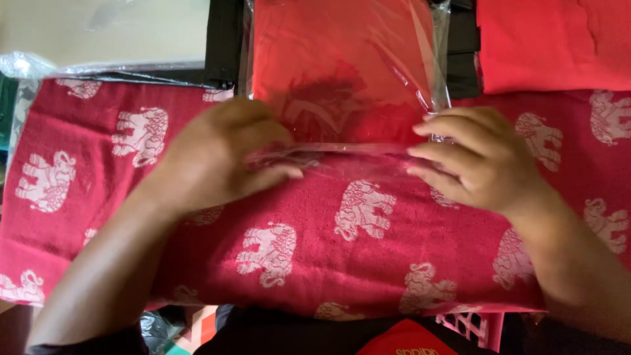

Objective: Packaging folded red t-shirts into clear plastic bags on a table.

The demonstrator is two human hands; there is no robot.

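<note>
While resting on woven elephant cloth (368,263), left hand (210,158), right hand (480,161): each grip clamped on crinkly clear bag (342,79).

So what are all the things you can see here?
elephant cloth: one, dark red with white elephants, spread across the middle
clear plastic bag: one, see-through, holding a folded red garment, top centre, near edge under the fingers
red fabric: one piece, bright red, top right
pale packet: one, cream in clear wrap, top left
black items: dark, count unclear, behind the bag
pink crate: one, partly hidden, bottom edge
left hand: one, pressing the bag's near edge
right hand: one, fingers on the bag's right corner
</note>
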